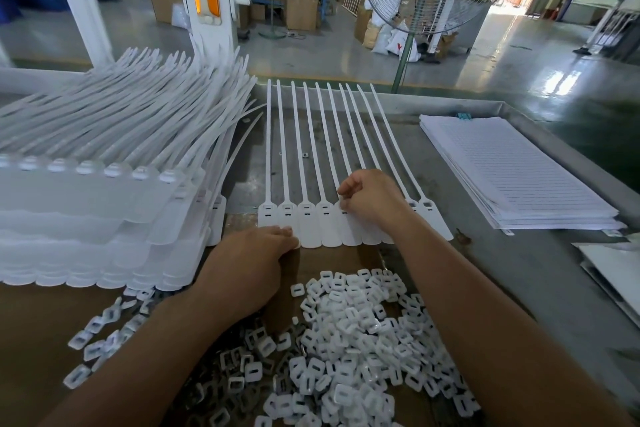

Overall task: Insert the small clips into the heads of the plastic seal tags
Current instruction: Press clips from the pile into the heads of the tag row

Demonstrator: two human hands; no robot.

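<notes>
We see a row of white plastic seal tags lying flat in the middle of the grey metal desk. The tags are joined side by side, and their long thin straps point to the far edge. Our left hand rests on the near left corner of this row. Its fingers are bent and pressed together, with the tips on the near edge of the leftmost tags. We cannot tell if the thumb goes under that edge. Our right hand sits over the heads of the tags to the right of the middle of the row. Its fingers are curled in, with the thumb and first finger pinched together at one tag head. We cannot see if anything is between them. The four heads to the left of this hand each show small dark slots. A big heap of small white square plastic clips lies on a brown cardboard sheet at the near edge, between our two arms. Tall stacks of white seal tags stand along the left edge. A stack of lined white paper lies by the right edge.
</notes>
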